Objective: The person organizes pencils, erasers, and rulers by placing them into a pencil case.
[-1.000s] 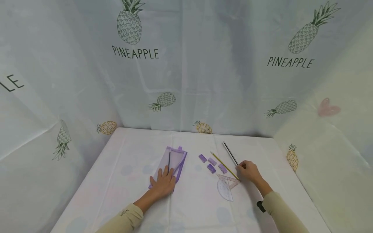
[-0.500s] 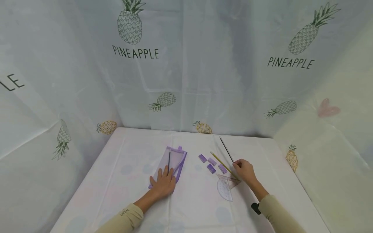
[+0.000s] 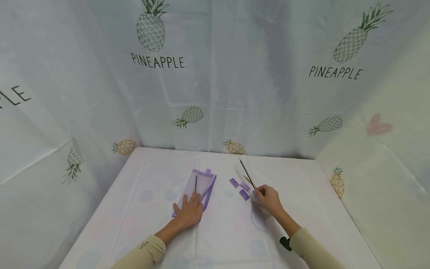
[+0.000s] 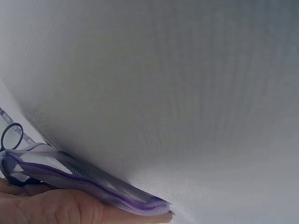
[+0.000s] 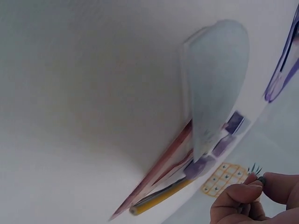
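I'm pinching the dark pencil (image 3: pixel 248 174), seemingly near its end, with my right hand (image 3: pixel 269 198); my spread left hand (image 3: pixel 189 213) is steadying the mesh pouch (image 3: pixel 203 183).

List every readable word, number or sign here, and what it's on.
"PINEAPPLE": pale grey pineapple-print cloth backdrop, left of centre.
"PINEAPPLE": same backdrop, right side.
"LE", after a cut-off letter: left edge of the backdrop.
Too small to read: dark marking on the beige cloth left sleeve.
Too blurred to read: any marks on the clear half-round plastic protractor.
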### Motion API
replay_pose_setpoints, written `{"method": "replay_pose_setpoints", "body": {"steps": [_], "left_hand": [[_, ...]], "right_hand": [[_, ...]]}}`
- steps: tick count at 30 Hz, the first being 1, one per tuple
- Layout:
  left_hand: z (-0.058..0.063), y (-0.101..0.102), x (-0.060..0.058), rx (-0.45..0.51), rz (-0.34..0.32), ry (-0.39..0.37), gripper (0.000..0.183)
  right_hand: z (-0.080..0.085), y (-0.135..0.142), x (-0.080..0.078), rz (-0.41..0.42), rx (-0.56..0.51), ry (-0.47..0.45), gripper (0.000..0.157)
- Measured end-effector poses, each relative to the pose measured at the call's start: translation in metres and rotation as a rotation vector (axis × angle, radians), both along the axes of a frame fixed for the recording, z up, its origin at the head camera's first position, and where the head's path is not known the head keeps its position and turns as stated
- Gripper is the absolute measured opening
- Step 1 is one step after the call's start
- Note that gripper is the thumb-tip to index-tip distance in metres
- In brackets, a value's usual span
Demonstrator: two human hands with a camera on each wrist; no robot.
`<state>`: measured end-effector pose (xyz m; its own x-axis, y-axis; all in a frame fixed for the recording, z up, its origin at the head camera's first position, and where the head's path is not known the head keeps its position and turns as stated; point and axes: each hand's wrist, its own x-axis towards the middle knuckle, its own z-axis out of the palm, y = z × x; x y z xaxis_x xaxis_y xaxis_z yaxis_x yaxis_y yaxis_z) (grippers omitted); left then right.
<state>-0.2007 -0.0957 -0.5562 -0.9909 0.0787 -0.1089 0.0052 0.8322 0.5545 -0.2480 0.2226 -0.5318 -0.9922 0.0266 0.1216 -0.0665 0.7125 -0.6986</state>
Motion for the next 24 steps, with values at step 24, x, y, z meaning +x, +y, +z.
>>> {"method": "replay_pose_setpoints", "body": {"steps": [24], "left_hand": [[0.0, -0.004, -0.006, 0.103, 0.046, -0.044, 0.054]], "right_hand": [[-0.014, -0.054, 0.029, 0.104, 0.009, 0.021, 0.011]]}}
